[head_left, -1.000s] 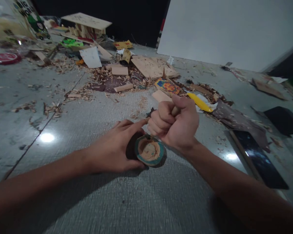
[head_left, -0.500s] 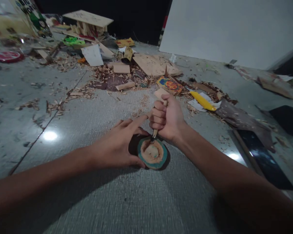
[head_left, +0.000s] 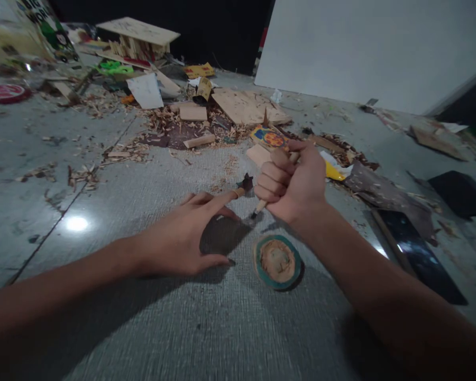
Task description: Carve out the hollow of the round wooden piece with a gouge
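I am wearing the camera on my head, so it is looking forward and down from above. It is staying near enough that my left hand (head_left: 178, 233) and right hand (head_left: 291, 182) are showing mid-view, with the floor (head_left: 182, 338) spreading below them and a white panel (head_left: 365, 53) standing farther off, upper right.

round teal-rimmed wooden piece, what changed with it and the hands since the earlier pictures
The round teal-rimmed wooden piece has come out of the left hand and moved right and slightly nearer. The right hand has drawn the slim wooden-handled tool off it, rightward. Unchanged: the right hand's grip on the tool; the rectangular black phone at right.
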### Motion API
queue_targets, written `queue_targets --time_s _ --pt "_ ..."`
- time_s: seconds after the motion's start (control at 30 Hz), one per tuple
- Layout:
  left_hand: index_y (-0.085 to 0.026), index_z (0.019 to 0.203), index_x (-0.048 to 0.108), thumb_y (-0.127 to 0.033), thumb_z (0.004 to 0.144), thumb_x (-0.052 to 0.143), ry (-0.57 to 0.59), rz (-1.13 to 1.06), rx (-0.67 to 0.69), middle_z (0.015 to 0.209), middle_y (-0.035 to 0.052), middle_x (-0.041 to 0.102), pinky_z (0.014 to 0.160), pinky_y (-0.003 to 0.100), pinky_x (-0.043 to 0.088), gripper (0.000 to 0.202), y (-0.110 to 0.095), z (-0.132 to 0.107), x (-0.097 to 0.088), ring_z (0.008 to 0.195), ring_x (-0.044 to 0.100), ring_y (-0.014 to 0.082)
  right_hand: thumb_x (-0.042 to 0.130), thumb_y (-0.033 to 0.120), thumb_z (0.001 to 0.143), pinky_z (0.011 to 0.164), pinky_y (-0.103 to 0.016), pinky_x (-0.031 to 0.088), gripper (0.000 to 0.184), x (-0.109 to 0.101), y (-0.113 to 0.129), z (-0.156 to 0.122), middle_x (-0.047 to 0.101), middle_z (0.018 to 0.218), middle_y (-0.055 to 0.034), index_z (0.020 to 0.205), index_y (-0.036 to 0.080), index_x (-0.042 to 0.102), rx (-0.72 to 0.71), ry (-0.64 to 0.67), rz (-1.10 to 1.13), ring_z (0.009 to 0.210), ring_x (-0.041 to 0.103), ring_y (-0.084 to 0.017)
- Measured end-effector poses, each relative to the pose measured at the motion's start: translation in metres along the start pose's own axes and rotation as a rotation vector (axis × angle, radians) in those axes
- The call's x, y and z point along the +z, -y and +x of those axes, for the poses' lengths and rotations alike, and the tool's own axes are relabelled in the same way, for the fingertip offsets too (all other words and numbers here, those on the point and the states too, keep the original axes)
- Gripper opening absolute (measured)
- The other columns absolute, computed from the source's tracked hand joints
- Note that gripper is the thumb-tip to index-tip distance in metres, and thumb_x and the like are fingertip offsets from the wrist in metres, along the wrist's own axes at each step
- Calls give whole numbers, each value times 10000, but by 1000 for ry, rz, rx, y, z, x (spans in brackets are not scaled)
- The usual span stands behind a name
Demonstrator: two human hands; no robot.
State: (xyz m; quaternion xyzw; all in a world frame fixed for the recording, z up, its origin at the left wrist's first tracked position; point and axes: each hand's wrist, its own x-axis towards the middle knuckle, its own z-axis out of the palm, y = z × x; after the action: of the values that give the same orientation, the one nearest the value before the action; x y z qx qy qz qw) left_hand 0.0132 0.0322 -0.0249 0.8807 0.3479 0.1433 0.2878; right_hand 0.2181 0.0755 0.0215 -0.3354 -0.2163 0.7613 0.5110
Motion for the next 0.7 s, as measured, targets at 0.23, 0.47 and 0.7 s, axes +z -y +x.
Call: queue_targets --time_s 0.23,0.47,0.7 --pt "-299 1570 164 -553 763 760 -29 0 -27 1345 58 627 1089 487 342 1035 0 0 2 1288 490 322 384 464 907 281 -188 105 536 -12 17 -8 108 406 82 463 239 186 407 369 -425 316 82 -59" --pt "-305 1564 196 -647 676 788 -123 -66 -83 1329 103 618 1031 522 421 1121 2 1 5 1231 546 357 282 397 921 323 -217 170 525 8 -12 -19 120 402 60 426 229 235 -54 331 -277 337 96 -84" --pt "-343 1569 142 -697 613 804 -139 -58 -61 1357 106 608 1041 573 391 1216 2 1 8 1239 539 382 358 428 890 328 -236 144 497 3 -5 -22 129 407 69 446 232 252 9 401 -352 339 100 -82"
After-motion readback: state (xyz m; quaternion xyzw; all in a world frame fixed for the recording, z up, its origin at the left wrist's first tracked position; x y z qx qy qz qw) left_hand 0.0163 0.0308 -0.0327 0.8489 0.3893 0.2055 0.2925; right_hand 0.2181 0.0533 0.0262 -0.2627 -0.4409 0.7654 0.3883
